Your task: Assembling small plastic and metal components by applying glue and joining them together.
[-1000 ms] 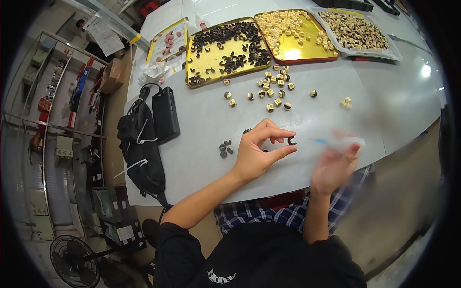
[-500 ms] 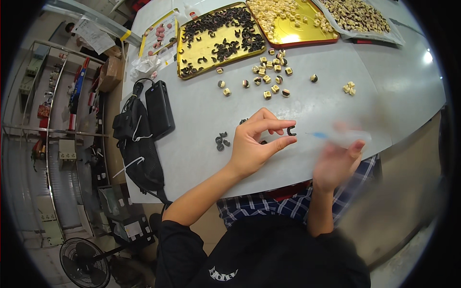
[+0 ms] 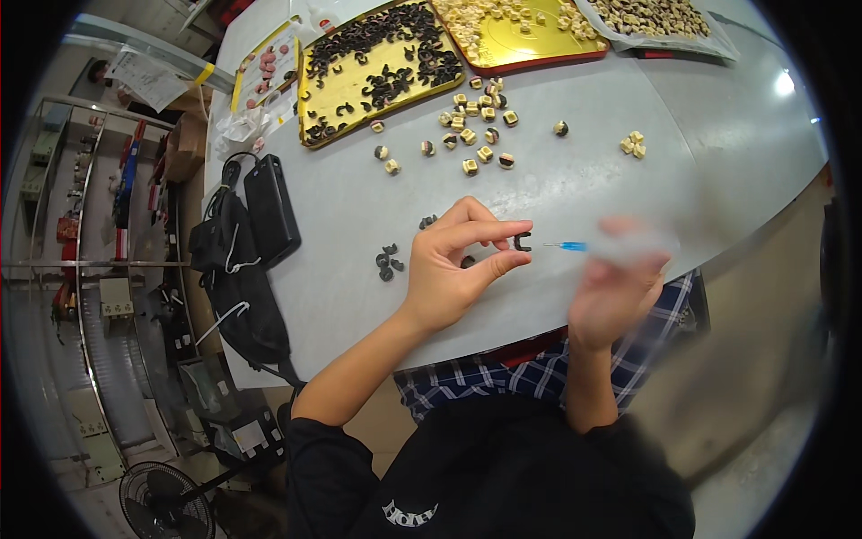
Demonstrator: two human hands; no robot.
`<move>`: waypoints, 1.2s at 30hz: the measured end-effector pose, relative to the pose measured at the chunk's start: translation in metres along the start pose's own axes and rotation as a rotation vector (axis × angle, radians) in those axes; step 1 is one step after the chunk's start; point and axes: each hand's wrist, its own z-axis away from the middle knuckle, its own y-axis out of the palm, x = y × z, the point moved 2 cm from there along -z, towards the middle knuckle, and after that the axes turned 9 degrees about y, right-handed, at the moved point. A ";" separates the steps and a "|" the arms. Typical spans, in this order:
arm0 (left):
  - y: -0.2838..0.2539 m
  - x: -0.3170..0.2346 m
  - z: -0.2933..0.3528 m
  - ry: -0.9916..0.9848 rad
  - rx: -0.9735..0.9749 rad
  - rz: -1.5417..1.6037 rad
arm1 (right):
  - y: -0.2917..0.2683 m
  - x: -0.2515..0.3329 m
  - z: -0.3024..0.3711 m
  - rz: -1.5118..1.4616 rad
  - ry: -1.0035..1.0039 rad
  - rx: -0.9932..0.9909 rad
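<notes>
Between the thumb and forefinger of my left hand (image 3: pixel 449 269) is a small black C-shaped piece (image 3: pixel 523 241), its opening facing right. My right hand (image 3: pixel 611 301), smeared by motion, is closed around a whitish squeeze bottle (image 3: pixel 639 244) with a blue needle tip (image 3: pixel 571 245). The thin needle points left at the C-shaped piece, a short gap apart from it. More black C-shaped pieces (image 3: pixel 388 262) lie on the table left of my left hand, and a few show partly behind it. Beyond my hands are several cream-and-dark small blocks (image 3: pixel 470 136).
Along the far edge stand a gold tray (image 3: pixel 359 94) of black pieces, a gold tray (image 3: pixel 512 40) of cream pieces and a tray of mixed blocks (image 3: pixel 660 20). A black pouch (image 3: pixel 238 296) and black power pack (image 3: pixel 272 205) lie left. Cream pieces (image 3: pixel 633 144) cluster right.
The whole view has shifted, so the table's things sit further left. The needle tip is slightly nearer the C-shaped piece and looks sharper. Both hands keep their hold.
</notes>
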 end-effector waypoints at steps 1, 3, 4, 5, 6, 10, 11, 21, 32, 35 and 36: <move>0.001 0.001 0.000 0.000 0.003 0.007 | 0.001 0.000 0.000 0.008 -0.016 0.009; 0.000 0.001 0.000 0.010 -0.014 -0.001 | 0.004 0.000 0.001 0.021 -0.047 0.029; 0.000 0.001 0.001 0.015 -0.023 -0.008 | 0.003 0.000 0.001 0.023 -0.048 0.027; 0.001 0.001 0.000 0.015 -0.022 -0.005 | 0.003 0.000 0.002 0.026 -0.055 0.040; 0.001 0.002 0.000 0.013 -0.021 -0.003 | 0.003 0.000 0.002 0.029 -0.062 0.053; 0.001 0.002 0.000 0.008 -0.018 0.001 | 0.002 0.001 0.001 0.039 -0.050 0.098; 0.001 0.002 0.000 0.007 -0.016 0.003 | 0.002 0.001 0.001 0.041 -0.041 0.114; 0.001 0.002 0.000 0.000 -0.014 -0.015 | 0.004 0.000 0.000 0.085 -0.041 0.153; 0.001 0.002 0.001 0.008 0.015 -0.033 | 0.004 -0.002 -0.001 0.073 -0.044 0.162; 0.001 0.002 0.001 0.008 0.011 -0.026 | 0.002 -0.006 0.000 0.040 -0.096 0.146; 0.002 0.001 0.001 0.009 0.008 -0.024 | 0.002 -0.006 0.000 0.042 -0.096 0.146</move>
